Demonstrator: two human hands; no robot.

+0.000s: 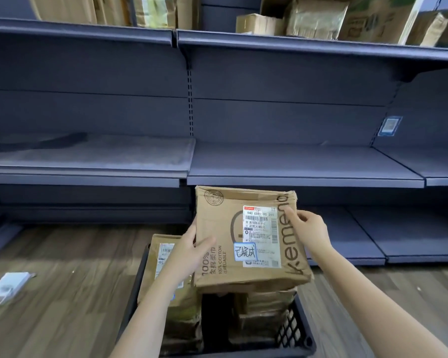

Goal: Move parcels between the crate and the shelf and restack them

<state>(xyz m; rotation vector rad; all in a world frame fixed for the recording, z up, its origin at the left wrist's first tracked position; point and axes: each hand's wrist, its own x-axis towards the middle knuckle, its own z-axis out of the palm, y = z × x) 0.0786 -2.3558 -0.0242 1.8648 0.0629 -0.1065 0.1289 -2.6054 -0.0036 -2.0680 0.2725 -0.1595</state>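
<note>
Cardboard formed the item under handling: a flat brown parcel [243,241] was held up between both hands above a dark plastic crate [292,332]. The left hand [189,251] gripped the parcel's left edge, thumb laid across the printed face and fingers hidden behind. The right hand [308,228] pinched the right edge near the top corner, fingers curled over the front. This two-sided hold kept the labelled face tilted toward the camera, so the white shipping label [261,236] and a small blue-bordered handwritten sticker [245,251] were readable; in my judgement that was why it was held so.

Directly below, the parcel's lower edge sat close over a stack of further brown packages [267,303] inside the crate; contact could not be confirmed. A second labelled package [166,257] stood on end against the crate's left wall, partly hidden by the left forearm.

The crate stood on a wood-pattern floor [75,267] in front of dark blue metal shelving. The middle shelf [295,164] lay just above and behind the parcel. Its front lip projected toward the parcel's top edge and, in my judgement, was the nearest obstruction. The top shelf [321,49] carried several cartons [316,19]. A blue tag [389,126] was fixed to the back panel at right. A white object [8,285] lay on the floor at far left, well apart from the crate.
</note>
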